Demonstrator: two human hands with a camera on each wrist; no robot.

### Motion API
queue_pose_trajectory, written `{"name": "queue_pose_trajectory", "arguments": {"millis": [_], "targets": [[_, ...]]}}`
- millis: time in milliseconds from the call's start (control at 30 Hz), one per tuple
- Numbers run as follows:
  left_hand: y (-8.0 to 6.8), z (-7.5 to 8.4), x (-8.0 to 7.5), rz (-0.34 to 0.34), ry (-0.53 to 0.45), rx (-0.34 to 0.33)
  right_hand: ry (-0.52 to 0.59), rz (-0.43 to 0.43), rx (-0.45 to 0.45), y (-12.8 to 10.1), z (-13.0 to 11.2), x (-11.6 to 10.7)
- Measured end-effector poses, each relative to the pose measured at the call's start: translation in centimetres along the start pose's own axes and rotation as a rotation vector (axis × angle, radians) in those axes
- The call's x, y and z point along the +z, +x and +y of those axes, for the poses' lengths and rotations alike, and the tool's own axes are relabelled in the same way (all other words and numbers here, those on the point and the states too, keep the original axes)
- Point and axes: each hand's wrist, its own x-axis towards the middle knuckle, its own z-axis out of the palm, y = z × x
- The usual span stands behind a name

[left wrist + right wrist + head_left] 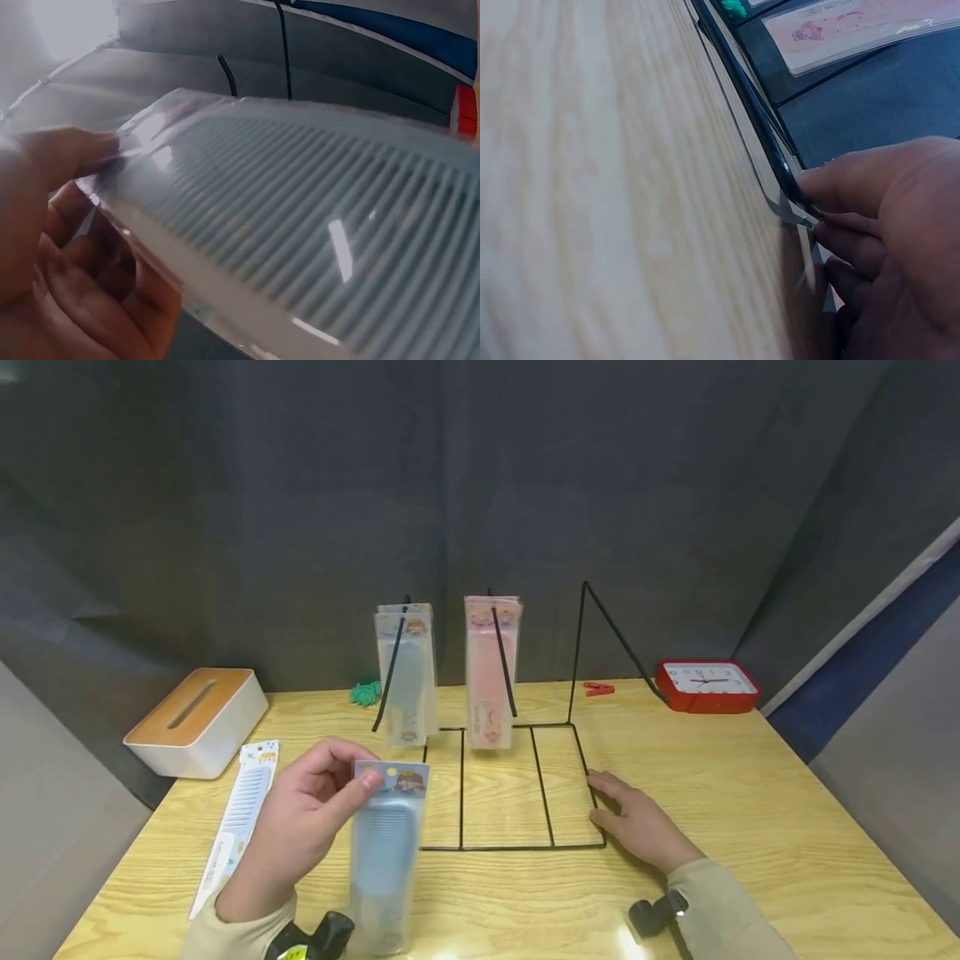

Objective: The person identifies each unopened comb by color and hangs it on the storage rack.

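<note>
My left hand [300,814] pinches the top edge of a blue comb in a clear packet [384,852], thumb in front and fingers behind. The packet hangs in front of the black wire rack [546,785]; its comb teeth fill much of the left wrist view. On the rack's left hook hang packets with blue combs [406,681], and on the middle hook hang pink comb packets [492,685]. The right hook carries nothing. At the right side of the rack's base, my right hand [637,822] holds the wire between thumb and fingers [855,244].
A white comb in a packet [238,818] lies on the table to the left, near a tissue box with a wooden lid [197,718]. Behind the rack are a green tangled item [365,693] and a red clip [598,688]. A red clock [707,687] stands back right.
</note>
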Motion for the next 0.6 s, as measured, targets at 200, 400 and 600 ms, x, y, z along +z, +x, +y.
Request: {"name": "queue_pose_trajectory", "arguments": {"millis": [200, 400, 600], "targets": [[0.9, 1.1, 0.5, 0.154, -0.028, -0.005, 0.008, -0.004, 0.021, 0.1, 0.1, 0.0], [2.0, 1.2, 0.6, 0.231, 0.009, -0.098, 0.021, -0.008, 0.023, 0.1, 0.0, 0.0], [2.6, 1.2, 0.8, 0.242, -0.007, -0.107, 0.045, -0.012, 0.034, 0.2, 0.2, 0.2]]}}
